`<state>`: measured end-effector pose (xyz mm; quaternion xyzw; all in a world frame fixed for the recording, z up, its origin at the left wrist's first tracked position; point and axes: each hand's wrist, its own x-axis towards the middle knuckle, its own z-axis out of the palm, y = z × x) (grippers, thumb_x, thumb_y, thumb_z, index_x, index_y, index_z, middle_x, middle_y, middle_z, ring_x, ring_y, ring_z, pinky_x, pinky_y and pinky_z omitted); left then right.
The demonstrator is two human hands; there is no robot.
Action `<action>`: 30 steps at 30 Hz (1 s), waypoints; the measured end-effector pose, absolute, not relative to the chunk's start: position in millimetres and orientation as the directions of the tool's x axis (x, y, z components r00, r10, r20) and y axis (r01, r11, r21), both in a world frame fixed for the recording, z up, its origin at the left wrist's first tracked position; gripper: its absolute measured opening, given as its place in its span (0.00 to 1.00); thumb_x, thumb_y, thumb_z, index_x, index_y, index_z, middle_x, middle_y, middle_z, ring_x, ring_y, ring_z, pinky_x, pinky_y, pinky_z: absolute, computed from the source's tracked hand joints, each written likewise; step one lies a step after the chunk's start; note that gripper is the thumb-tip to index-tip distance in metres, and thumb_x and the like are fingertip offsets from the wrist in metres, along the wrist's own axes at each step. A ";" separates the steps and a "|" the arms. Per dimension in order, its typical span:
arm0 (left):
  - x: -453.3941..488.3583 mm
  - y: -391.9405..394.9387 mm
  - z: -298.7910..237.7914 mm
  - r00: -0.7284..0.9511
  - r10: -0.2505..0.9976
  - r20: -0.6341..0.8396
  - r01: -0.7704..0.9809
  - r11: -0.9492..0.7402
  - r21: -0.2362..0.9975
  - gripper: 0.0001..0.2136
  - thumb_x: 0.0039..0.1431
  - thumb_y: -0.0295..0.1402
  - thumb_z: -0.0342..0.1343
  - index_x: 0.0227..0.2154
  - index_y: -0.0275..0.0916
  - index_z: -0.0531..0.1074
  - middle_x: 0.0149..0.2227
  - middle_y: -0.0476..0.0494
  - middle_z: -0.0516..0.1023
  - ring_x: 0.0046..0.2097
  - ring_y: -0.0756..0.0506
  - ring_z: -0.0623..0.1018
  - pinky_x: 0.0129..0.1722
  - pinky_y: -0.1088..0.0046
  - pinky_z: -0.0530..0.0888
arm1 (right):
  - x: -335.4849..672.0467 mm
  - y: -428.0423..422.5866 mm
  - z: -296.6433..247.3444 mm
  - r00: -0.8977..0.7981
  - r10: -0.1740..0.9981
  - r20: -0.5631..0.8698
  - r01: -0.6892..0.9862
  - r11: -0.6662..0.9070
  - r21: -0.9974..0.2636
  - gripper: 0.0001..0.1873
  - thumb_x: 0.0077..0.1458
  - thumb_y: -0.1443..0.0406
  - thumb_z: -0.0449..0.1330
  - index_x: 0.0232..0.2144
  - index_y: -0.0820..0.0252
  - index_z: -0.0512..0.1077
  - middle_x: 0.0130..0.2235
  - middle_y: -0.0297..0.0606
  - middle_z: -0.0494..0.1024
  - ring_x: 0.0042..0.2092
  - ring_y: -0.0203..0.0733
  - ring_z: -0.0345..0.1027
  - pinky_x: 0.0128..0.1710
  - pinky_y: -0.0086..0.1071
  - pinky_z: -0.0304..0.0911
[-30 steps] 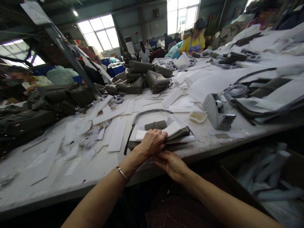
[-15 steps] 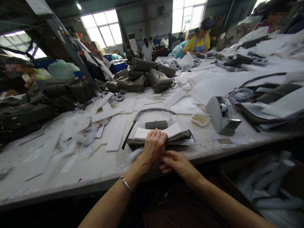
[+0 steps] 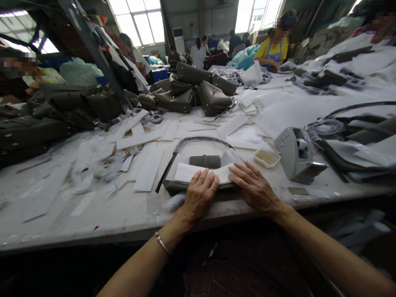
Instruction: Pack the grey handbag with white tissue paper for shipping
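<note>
A dark olive handbag (image 3: 173,187) lies on the table in front of me, its wrapped handle (image 3: 202,140) arching behind it. Across the bag rests a white padding strip (image 3: 185,172). My left hand (image 3: 201,192) lies on the strip's middle, fingers stretched over its front edge. Flat on the strip's right end is my right hand (image 3: 255,185), fingers spread. Behind the strip a dark olive strap piece (image 3: 204,161) shows, with white sheeting around it. The undersides of both palms are hidden.
A grey tape dispenser (image 3: 293,154) and a small white tray (image 3: 267,158) stand to the right. Loose white strips (image 3: 150,169) cover the left side. More olive bags (image 3: 213,99) are piled behind. A person in yellow (image 3: 272,51) sits across the table.
My right hand has moved up and right from below the left hand onto the strip's right end, its fingers now spread. The left hand stays on the strip. The view has shifted slightly.
</note>
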<state>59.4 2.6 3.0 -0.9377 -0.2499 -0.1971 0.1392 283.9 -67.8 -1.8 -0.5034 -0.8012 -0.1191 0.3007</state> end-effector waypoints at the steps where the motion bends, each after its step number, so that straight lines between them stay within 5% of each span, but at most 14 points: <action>1: 58.4 1.4 2.0 0.809 0.395 0.436 0.514 -0.834 -0.199 0.16 0.69 0.29 0.45 0.56 0.34 0.66 0.56 0.38 0.73 0.62 0.38 0.68 0.63 0.56 0.66 | 285.9 -65.6 -4.6 -0.313 0.734 0.603 0.861 0.487 -0.146 0.19 0.62 0.72 0.52 0.52 0.55 0.72 0.59 0.40 0.71 0.65 0.48 0.55 0.67 0.51 0.49; 5: 55.6 -4.2 4.6 0.859 0.353 0.369 0.476 -0.818 -0.324 0.19 0.69 0.27 0.40 0.60 0.28 0.62 0.60 0.33 0.69 0.63 0.35 0.66 0.63 0.53 0.65 | 290.1 -60.7 -12.5 -0.297 0.743 0.600 0.839 0.503 -0.207 0.18 0.62 0.72 0.51 0.49 0.55 0.73 0.58 0.39 0.73 0.65 0.47 0.56 0.66 0.51 0.52; 10: 59.1 -4.3 10.1 0.896 0.323 0.305 0.433 -0.790 -0.435 0.20 0.68 0.25 0.39 0.59 0.24 0.62 0.58 0.27 0.69 0.61 0.34 0.69 0.61 0.52 0.68 | 286.5 -61.9 -10.4 -0.316 0.723 0.614 0.872 0.477 -0.113 0.17 0.62 0.73 0.50 0.50 0.58 0.71 0.59 0.41 0.71 0.65 0.47 0.55 0.65 0.50 0.52; 18: 60.0 9.0 4.3 0.881 0.224 0.416 0.397 -0.830 -0.393 0.17 0.67 0.24 0.43 0.54 0.24 0.66 0.52 0.29 0.75 0.55 0.37 0.74 0.58 0.57 0.69 | 261.5 -73.3 1.6 -0.373 0.732 0.571 0.912 0.402 0.082 0.25 0.61 0.60 0.59 0.58 0.64 0.65 0.59 0.47 0.70 0.65 0.58 0.53 0.67 0.59 0.42; 25: 61.5 10.4 8.1 0.872 0.215 0.440 0.399 -0.833 -0.383 0.16 0.66 0.24 0.41 0.53 0.25 0.67 0.49 0.32 0.76 0.53 0.39 0.75 0.58 0.60 0.68 | 256.9 -58.8 5.3 -0.497 0.660 0.563 0.867 0.397 0.300 0.19 0.61 0.72 0.52 0.53 0.71 0.69 0.54 0.52 0.73 0.59 0.56 0.61 0.61 0.51 0.57; 30: 61.7 6.6 10.0 0.879 0.262 0.399 0.418 -0.826 -0.378 0.17 0.66 0.26 0.42 0.54 0.26 0.65 0.51 0.31 0.74 0.54 0.38 0.73 0.59 0.59 0.66 | 262.1 -51.2 9.9 -0.556 0.607 0.568 0.830 0.438 0.345 0.18 0.58 0.73 0.50 0.49 0.73 0.71 0.48 0.53 0.76 0.50 0.53 0.68 0.53 0.45 0.64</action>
